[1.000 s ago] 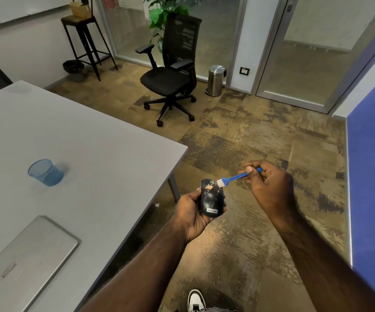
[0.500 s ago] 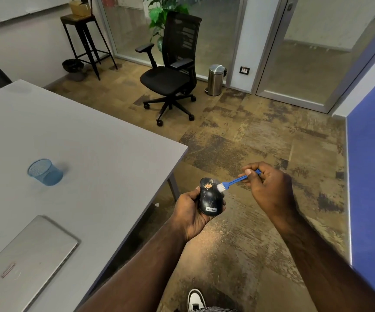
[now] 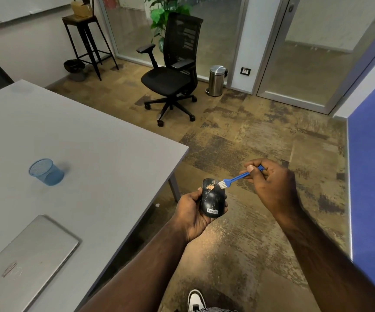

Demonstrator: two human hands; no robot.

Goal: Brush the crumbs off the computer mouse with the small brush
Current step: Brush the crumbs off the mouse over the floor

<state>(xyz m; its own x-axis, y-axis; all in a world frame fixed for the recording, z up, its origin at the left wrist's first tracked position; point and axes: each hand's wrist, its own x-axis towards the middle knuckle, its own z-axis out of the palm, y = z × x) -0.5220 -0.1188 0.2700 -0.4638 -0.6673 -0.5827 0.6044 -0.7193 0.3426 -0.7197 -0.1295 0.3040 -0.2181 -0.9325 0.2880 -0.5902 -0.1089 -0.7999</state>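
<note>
Your left hand [image 3: 193, 212] cups the black mouse [image 3: 212, 199], held off the table edge [image 3: 159, 176] over the carpet. Your right hand [image 3: 272, 188] pinches the blue brush [image 3: 238, 177] by its handle; white bristles touch the mouse's far end, just beside an orange crumb patch [image 3: 210, 187] (uncleared). A blue mesh cup [image 3: 45, 172] stands on the table.

Evenly lit, rather dim indoor light; soft shadows lower centre of the frame; straight lines bow at the edges; detail slightly soft.
</note>
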